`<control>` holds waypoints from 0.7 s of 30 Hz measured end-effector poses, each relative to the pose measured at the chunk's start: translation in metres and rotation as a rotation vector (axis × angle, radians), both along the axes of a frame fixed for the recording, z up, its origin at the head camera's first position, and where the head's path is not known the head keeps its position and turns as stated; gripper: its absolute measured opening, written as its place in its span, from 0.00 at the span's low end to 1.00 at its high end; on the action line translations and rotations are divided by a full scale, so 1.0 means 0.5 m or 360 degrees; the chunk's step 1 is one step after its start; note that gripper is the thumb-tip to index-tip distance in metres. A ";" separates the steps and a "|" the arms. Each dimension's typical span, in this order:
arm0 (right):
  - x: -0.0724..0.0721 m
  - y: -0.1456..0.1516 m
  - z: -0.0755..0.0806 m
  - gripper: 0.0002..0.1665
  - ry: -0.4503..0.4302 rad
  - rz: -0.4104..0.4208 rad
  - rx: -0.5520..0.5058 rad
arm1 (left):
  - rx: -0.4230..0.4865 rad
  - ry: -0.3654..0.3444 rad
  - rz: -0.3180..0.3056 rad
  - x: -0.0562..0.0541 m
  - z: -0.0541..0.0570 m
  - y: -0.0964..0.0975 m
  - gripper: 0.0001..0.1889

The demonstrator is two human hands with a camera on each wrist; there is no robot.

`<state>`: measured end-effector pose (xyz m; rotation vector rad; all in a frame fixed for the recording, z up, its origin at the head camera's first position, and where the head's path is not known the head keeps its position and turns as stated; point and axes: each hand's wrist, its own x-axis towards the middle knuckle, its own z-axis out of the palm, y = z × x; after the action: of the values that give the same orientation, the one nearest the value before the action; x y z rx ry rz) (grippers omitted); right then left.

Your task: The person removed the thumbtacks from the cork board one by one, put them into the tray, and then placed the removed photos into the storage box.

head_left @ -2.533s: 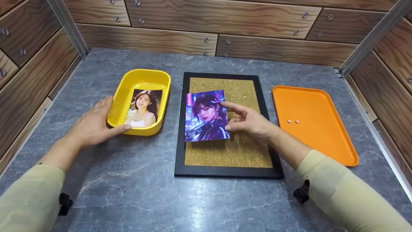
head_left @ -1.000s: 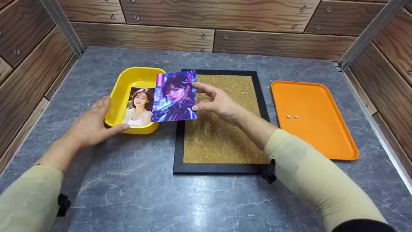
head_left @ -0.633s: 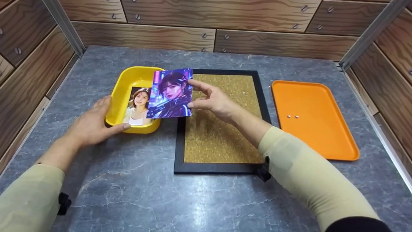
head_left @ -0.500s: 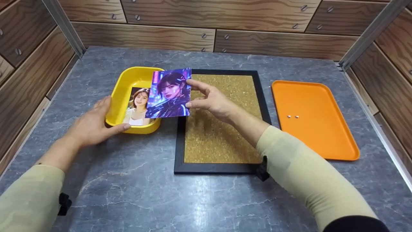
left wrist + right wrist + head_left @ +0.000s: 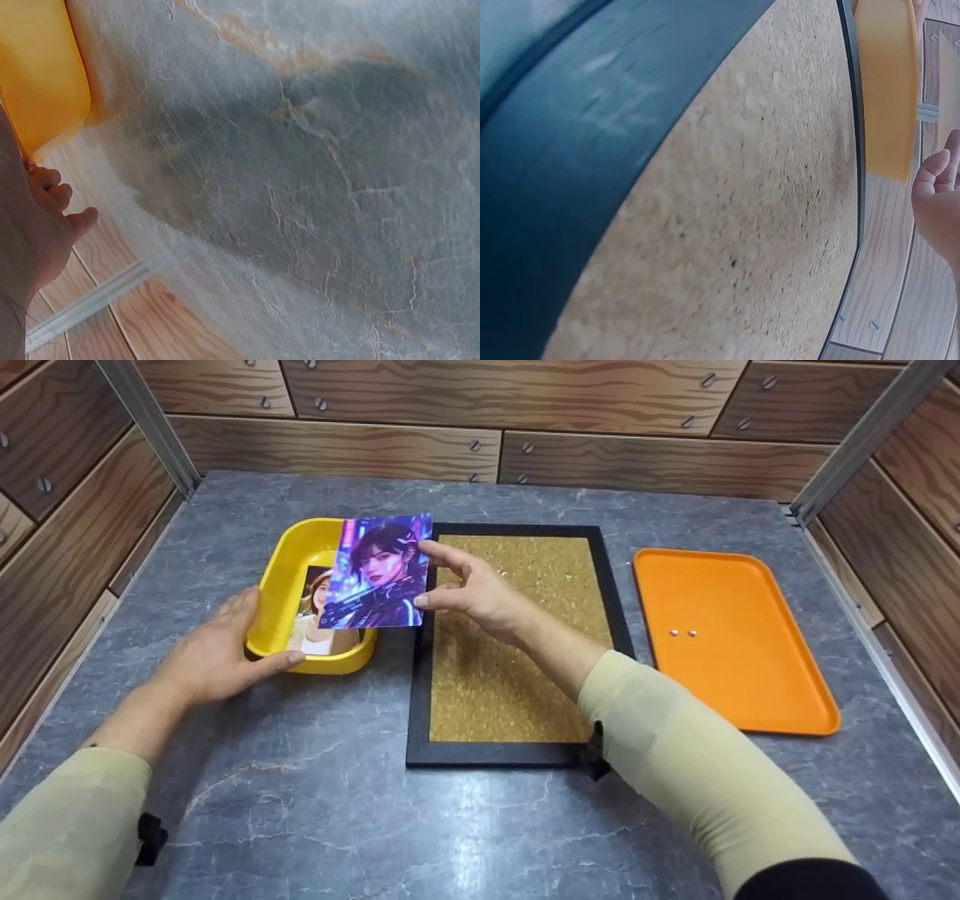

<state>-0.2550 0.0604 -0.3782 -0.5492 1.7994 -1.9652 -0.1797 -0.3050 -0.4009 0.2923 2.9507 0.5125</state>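
Observation:
A glossy photo card (image 5: 379,574) with a purple and blue portrait is held up by its right edge, pinched between thumb and fingers of my right hand (image 5: 476,594). It overlaps the right side of a yellow box (image 5: 289,574) in the head view. Inside the box lies a second photo card (image 5: 309,630), a portrait in a white top, partly hidden behind the held one. My left hand (image 5: 217,649) rests at the box's near left corner, straight thumb along the front rim and fingers against the left wall. In the left wrist view, some fingertips (image 5: 56,187) show below the yellow box.
A black-framed cork board (image 5: 517,682) lies flat in the middle, under my right forearm. To its right is an orange tray (image 5: 750,675) with two small shiny pieces (image 5: 682,633) on it. Wood-patterned walls (image 5: 397,446) enclose the grey marbled tabletop (image 5: 315,810).
My right hand has carried the purple card leftward from over the cork board to the yellow box, covering more of the other card. The left hand stays at the box.

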 end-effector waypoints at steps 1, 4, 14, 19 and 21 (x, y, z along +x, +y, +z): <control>-0.001 -0.003 -0.001 0.51 0.0003 0.0000 -0.0006 | 0.0000 -0.0005 0.0002 0.000 0.000 0.000 0.65; -0.004 -0.013 -0.005 0.50 0.0013 -0.0009 -0.0016 | -0.0005 -0.0016 0.0006 0.001 0.000 0.001 0.65; -0.011 -0.031 -0.008 0.51 0.0051 -0.0030 0.0009 | 0.0005 0.0026 0.0004 0.000 -0.003 -0.001 0.65; -0.017 -0.034 -0.011 0.52 0.0069 -0.0046 0.0073 | 0.0015 0.0018 0.0017 -0.001 -0.004 -0.001 0.64; -0.019 -0.036 -0.012 0.52 0.0060 -0.0047 0.0084 | 0.0009 0.0008 0.0017 -0.001 -0.002 0.000 0.65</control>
<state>-0.2643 0.0423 -0.3840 -0.5490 1.8873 -1.9328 -0.1804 -0.3052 -0.4018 0.2793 2.9579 0.5226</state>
